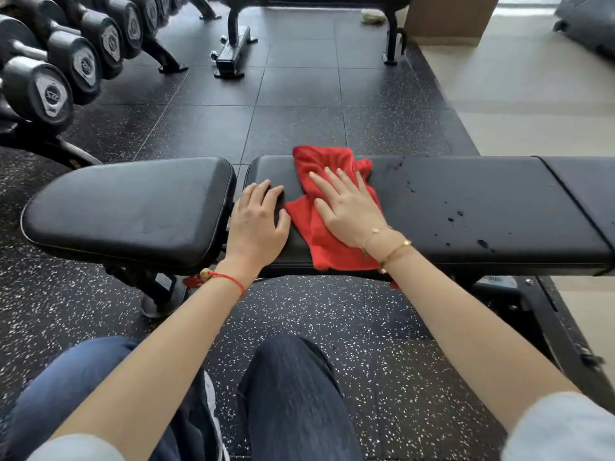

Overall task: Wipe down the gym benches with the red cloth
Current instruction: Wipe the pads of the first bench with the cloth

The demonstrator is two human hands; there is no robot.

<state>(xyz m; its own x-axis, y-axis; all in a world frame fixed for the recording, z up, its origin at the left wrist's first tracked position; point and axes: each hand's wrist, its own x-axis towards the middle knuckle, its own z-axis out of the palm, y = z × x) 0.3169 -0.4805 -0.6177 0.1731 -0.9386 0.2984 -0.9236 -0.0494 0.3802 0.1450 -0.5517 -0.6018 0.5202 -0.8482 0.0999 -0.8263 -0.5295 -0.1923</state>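
A black padded gym bench [466, 201] runs across the middle of the head view, with a separate seat pad [133, 207] to its left. The red cloth [319, 161] lies spread over the left end of the long pad. My right hand [346, 207] presses flat on the cloth with straight fingers. My left hand [258, 224] rests on the pad's left end beside the cloth, its fingers bent slightly over the surface. Dark wet drops speckle the pad to the right of the cloth.
A rack of black dumbbells [50, 88] fills the upper left. Another bench frame [233, 54] stands on the rubber floor beyond. A crumpled pale rag [372, 16] lies far back. Tiled floor [532, 94] starts at the right. My knees are below the bench.
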